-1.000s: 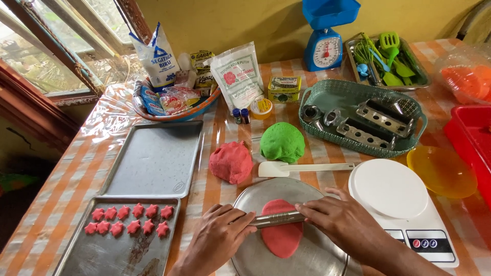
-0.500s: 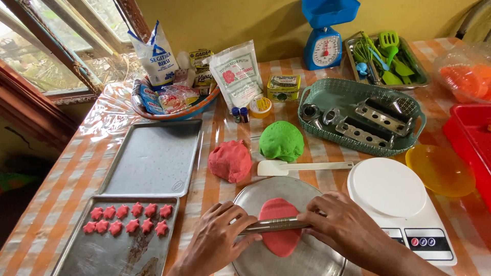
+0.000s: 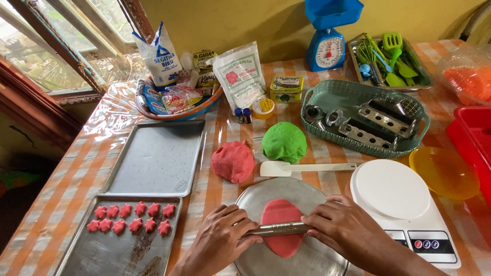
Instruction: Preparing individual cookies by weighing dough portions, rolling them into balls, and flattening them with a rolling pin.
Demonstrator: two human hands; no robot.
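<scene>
A flattened oval of red dough lies on a round metal plate in front of me. A slim metal rolling pin lies across the dough, a little below its middle. My left hand presses on the pin's left end and my right hand on its right end. A red dough lump and a green dough lump sit just beyond the plate, with a white spatula between them and the plate.
At the left, a baking tray holds several red star-shaped pieces, with an empty tray behind it. A white digital scale, a yellow bowl, a green basket of metal tools and packets stand around.
Both hands have drawn the rolling pin toward me over the red dough, from its upper part to below its middle. The dough looks longer and flatter.
</scene>
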